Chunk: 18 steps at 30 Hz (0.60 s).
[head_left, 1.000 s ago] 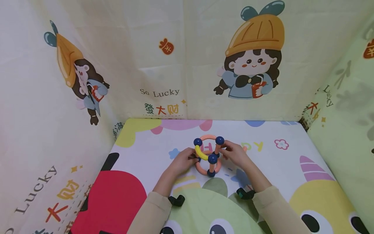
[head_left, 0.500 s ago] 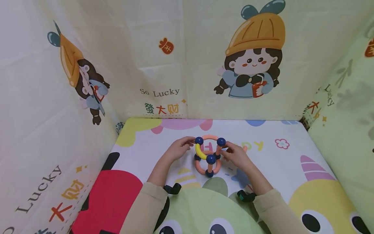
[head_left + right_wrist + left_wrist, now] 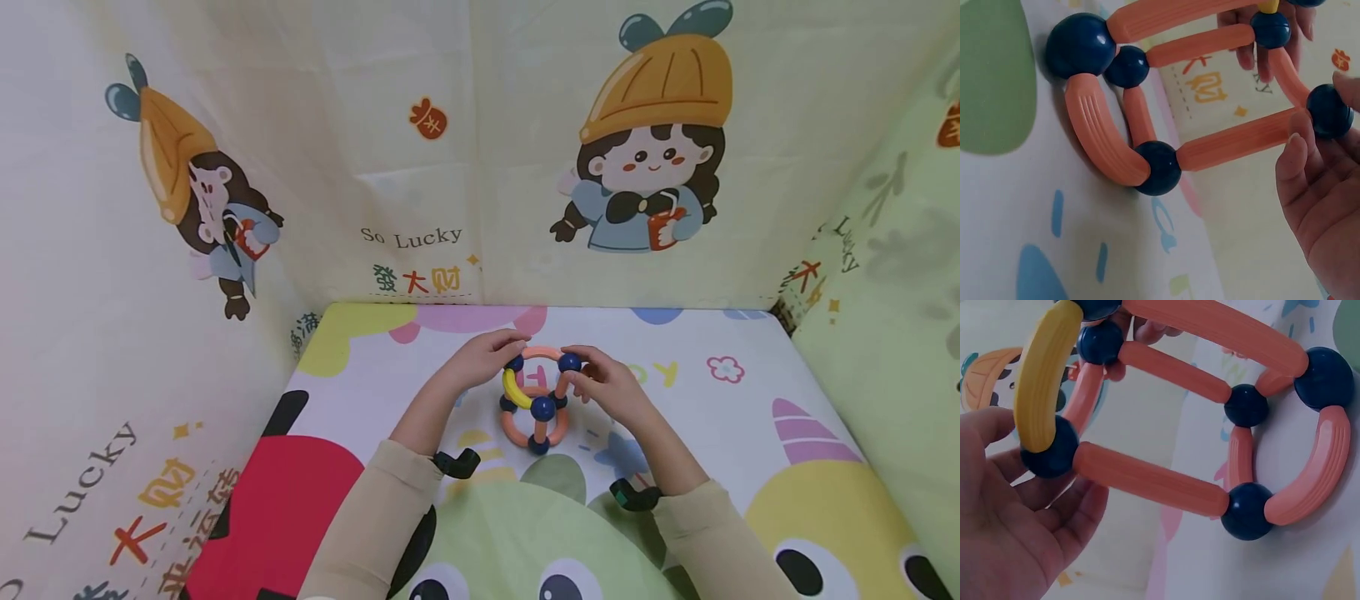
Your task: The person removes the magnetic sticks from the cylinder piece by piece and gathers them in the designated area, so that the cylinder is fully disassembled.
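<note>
A frame of magnetic rods and balls stands upright on the table. Salmon curved rods and straight rods join dark blue balls; one curved rod on the top ring is yellow. My left hand holds the top left ball, its fingers curled behind and under it, beside the yellow rod's end. With thumb and fingers, my right hand pinches the top right ball, close to the end of a straight rod. The lower ring rests on the tabletop.
A cartoon-printed cover lies over the table. Printed cloth walls rise at the back and on both sides. A black wrist camera sits at my left cuff, another camera at the right.
My left hand has moved up from the frame's lower left side to the top left ball. The right hand has shifted slightly upward onto the top right ball. The frame has barely moved.
</note>
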### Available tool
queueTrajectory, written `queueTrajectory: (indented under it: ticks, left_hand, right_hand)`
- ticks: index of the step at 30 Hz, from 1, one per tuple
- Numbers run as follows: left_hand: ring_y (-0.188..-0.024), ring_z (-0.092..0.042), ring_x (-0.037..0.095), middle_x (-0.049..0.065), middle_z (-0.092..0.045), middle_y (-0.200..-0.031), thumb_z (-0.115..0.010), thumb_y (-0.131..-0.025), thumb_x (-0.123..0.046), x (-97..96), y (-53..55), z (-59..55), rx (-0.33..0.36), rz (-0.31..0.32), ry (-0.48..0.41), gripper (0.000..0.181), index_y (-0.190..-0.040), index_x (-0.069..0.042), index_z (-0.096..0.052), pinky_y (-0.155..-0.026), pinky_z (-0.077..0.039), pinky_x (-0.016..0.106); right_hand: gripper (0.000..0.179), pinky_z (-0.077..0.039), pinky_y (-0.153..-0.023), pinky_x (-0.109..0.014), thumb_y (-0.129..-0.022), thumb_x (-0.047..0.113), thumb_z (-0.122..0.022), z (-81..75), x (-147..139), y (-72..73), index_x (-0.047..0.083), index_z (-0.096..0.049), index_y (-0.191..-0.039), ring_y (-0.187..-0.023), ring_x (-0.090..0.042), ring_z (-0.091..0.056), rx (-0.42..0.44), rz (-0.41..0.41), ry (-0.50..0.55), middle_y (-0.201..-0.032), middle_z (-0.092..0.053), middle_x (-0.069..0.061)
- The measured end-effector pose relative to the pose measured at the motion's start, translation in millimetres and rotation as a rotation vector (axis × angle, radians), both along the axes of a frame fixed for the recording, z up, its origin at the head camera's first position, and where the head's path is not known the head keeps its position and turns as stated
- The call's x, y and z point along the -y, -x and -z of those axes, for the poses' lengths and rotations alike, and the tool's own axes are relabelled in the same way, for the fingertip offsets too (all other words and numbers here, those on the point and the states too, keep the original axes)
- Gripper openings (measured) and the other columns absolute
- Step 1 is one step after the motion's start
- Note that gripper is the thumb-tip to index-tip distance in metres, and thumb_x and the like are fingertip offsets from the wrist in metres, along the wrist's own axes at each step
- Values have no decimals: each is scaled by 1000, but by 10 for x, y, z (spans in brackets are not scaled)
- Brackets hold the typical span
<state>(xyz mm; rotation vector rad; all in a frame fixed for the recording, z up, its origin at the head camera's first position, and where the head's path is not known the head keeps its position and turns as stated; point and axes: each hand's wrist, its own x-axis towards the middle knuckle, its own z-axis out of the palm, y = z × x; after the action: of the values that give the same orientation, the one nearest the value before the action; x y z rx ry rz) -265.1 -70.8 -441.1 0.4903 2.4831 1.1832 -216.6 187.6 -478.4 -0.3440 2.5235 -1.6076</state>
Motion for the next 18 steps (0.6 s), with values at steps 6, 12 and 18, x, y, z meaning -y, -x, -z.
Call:
queueTrajectory:
  ticks: [6, 12, 18]
  left_hand:
    - [-114, -61, 17, -7, -68, -117, -47, -100, -54, -73, -9, 57, 25, -12, 28, 46, -136, -28, -59, -103, -47, 45]
    - [-86, -61, 17, -2, -68, -97, -53, -99, -49, -144, -26, 91, 41, -98, -57, 33, -116, -24, -66, -78, -51, 34]
    - [-72, -57, 19, 5, -69, -95, -59, -98, -43, -214, -58, 90, 83, -206, -139, 22, -107, -24, -67, -61, -47, 28]
  right_hand:
    - [49, -54, -76, -49, -94, 46, -64, -47, 48, -2, 29, -53, -138, -83, -38, -62, 21, 8, -23, -103, -66, -18]
    - [50, -54, -74, -49, -92, 49, -64, -56, 62, 17, 30, -54, -138, -86, -43, -61, 19, 1, -28, -102, -65, -16]
    - [51, -55, -74, -51, -92, 49, -65, -49, 75, 31, 31, -55, -138, -89, -45, -60, 21, 0, -34, -102, -65, -12]
